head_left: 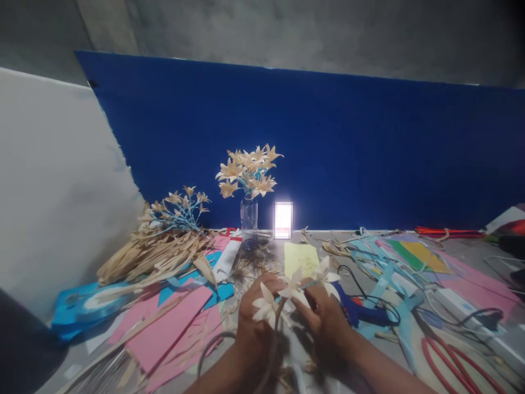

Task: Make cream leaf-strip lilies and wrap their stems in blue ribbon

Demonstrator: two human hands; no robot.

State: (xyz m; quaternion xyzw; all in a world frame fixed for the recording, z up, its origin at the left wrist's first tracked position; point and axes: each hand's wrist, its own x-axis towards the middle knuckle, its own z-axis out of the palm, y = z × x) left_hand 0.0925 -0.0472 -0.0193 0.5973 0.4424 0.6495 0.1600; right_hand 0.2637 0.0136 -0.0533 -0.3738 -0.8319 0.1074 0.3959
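My left hand [251, 314] is closed around a stem bearing cream handmade flowers, low in the middle of the view. One flower [266, 307] shows over its fingers, and another bloom [296, 287] sits between the two hands. My right hand [330, 314] pinches the same spray from the right, beside a third bloom [326, 276]. Petals partly hide the fingertips of both hands. A blue glue gun [365, 314] with a black cord lies just right of my right hand. A yellow paper sheet [301, 256] lies beyond the hands.
A glass vase [249, 221] of similar flowers stands behind. To the left are dried husks [151, 251], a flower bunch [180, 210], pink paper [172, 328] and a blue tape dispenser [86, 306]. Red-handled scissors [445, 361] and a white power strip [467, 314] lie right.
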